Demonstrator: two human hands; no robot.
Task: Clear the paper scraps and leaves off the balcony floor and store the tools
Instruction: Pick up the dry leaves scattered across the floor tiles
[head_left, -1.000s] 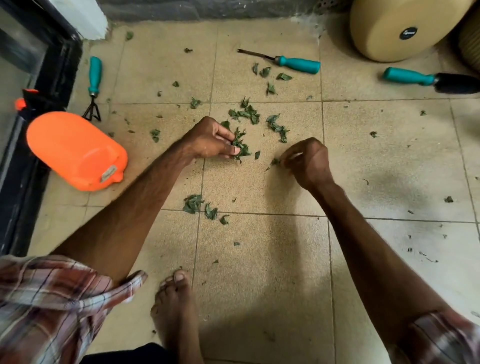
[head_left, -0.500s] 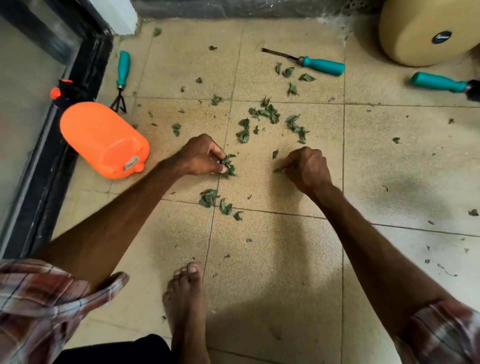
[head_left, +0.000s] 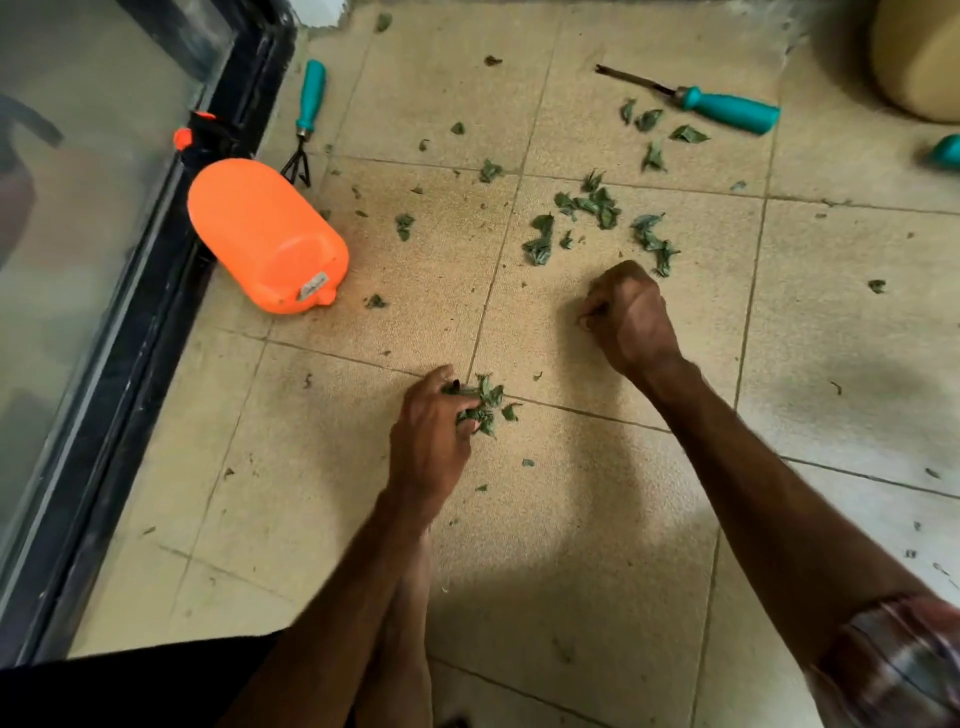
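Left hand (head_left: 428, 441): nearest us, right of the orange sprayer (head_left: 265, 234). Its fingers (head_left: 453, 399) are pinching a clump of leaves (head_left: 488, 402) off the floor (head_left: 571, 519), bunched to lift in one go.
Right hand (head_left: 631, 317): further right of the sprayer, fingers curled tight, perhaps around gathered bits, though I cannot tell.
Loose leaves (head_left: 592, 208): beyond, right of the sprayer, waiting.
Tools: hand rake (head_left: 310, 104) just behind the sprayer, teal-handled tool (head_left: 727, 109) far right, both not yet stored.

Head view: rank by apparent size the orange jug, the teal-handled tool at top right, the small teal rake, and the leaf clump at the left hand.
Largest to smallest:
orange jug
teal-handled tool
small teal rake, clearly shorter
leaf clump, smallest though nearest the camera
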